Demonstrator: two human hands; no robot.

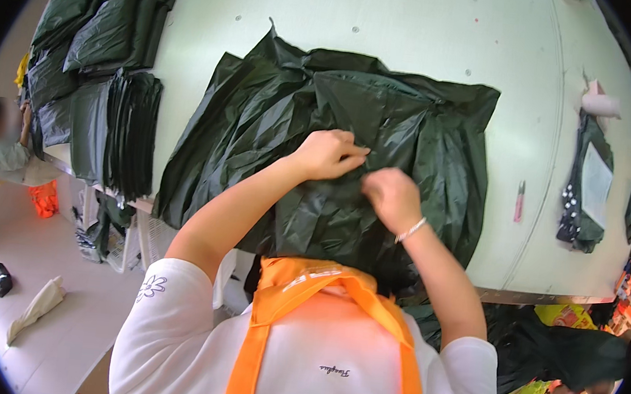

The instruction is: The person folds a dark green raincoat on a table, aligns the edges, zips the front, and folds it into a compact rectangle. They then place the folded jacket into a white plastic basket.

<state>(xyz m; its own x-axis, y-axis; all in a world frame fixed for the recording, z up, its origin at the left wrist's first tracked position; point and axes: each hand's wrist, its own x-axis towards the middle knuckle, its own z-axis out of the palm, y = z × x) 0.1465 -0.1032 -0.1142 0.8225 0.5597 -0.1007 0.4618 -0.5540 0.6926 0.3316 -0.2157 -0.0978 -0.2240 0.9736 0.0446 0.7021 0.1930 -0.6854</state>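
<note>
A shiny, thin dark green garment point(441, 156) lies spread and wrinkled in front of me, with a curved opening along its far edge. Its exact kind is not clear. My left hand point(329, 155) rests over its middle, thumb and fingers pinching the fabric. Just to the right and a little nearer, my right hand point(393, 197) is closed with its fingers curled in toward the left fingertips. It is slightly blurred, and anything within it is hidden. The near part of the garment hangs down toward my orange apron point(299, 287).
Folded dark green garments point(99, 39) lie stacked at the far left of the pale table point(521, 34), with an upright bundle point(132, 134) beside them. A pink pen-like tool point(519, 201) and dark cloth with a white sheet point(596, 186) lie right. Another person point(9, 145) is at left.
</note>
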